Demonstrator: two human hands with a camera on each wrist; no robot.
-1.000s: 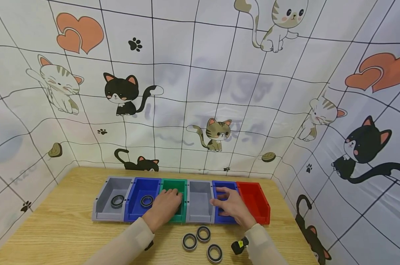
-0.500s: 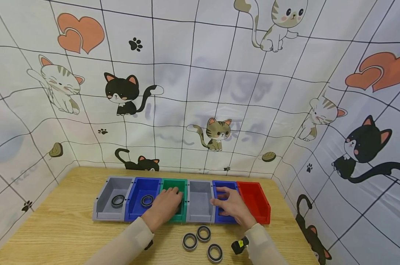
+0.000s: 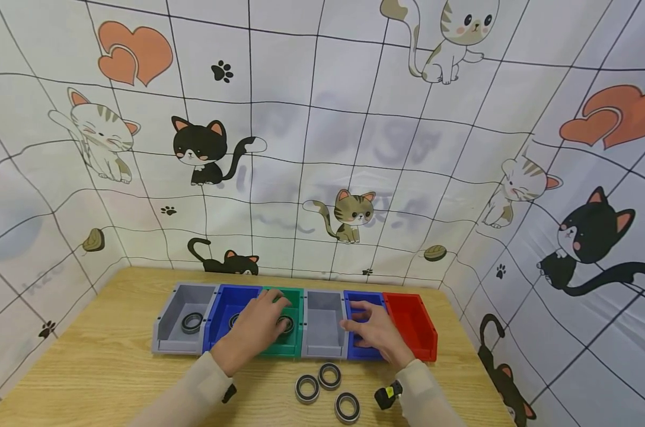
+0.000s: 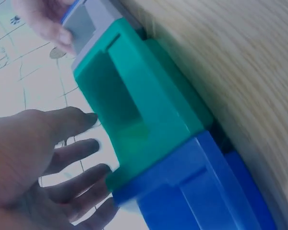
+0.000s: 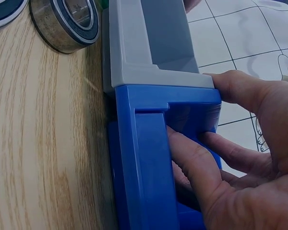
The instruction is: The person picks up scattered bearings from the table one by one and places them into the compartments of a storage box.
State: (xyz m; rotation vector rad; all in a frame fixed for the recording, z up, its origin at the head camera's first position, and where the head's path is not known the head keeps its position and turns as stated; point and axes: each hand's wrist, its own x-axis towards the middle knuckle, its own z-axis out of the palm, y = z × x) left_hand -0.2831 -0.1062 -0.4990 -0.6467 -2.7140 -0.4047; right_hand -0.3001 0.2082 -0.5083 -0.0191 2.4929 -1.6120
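My left hand (image 3: pixel 254 325) is over the blue and green bins, fingers loosely spread with nothing held. A black-and-silver ball bearing (image 3: pixel 286 324) lies in the green bin (image 3: pixel 296 344), close to the fingertips and partly hidden. In the left wrist view the fingers lie beside the green bin's rim (image 4: pixel 149 86). My right hand (image 3: pixel 378 332) rests at the second blue bin (image 3: pixel 365 354), its fingers loosely bent and spread. The right wrist view has one digit touching the rim near the grey bin (image 5: pixel 129 52) and others reaching into the blue bin (image 5: pixel 144 158).
Three bearings lie on the wooden table (image 3: pixel 88 356) before the bins, one being the front bearing (image 3: pixel 347 408). The left grey bin (image 3: pixel 175 344) holds a bearing (image 3: pixel 191 322); the left blue bin (image 3: pixel 226 296) holds another, mostly covered. A red bin (image 3: pixel 413 326) ends the row.
My left hand has lifted out of the green bin and drawn back left, its fingers loosening and uncovering the bearing there. The right hand has stayed in place.
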